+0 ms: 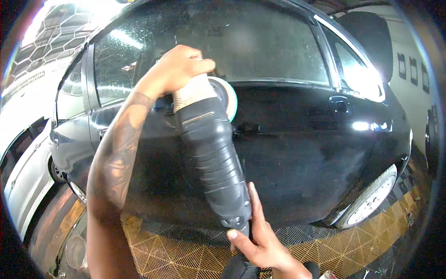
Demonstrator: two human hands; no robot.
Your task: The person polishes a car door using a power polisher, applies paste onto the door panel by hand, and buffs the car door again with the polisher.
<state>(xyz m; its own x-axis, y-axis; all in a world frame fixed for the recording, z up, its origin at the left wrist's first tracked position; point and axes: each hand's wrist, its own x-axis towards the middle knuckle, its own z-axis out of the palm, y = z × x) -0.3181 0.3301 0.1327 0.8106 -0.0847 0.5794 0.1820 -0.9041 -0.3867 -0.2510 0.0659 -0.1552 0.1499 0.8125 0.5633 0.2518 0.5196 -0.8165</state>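
The left hand (179, 69) has its fingers clasped over the far end of the polisher (211, 149), beside the black car (297, 158). The right hand (262, 244) grips its near end.

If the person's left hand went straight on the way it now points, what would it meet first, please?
Beyond the black, ridged polisher it holds, the left hand would probably meet the dark glass side window of the black car first, though depth is unclear.
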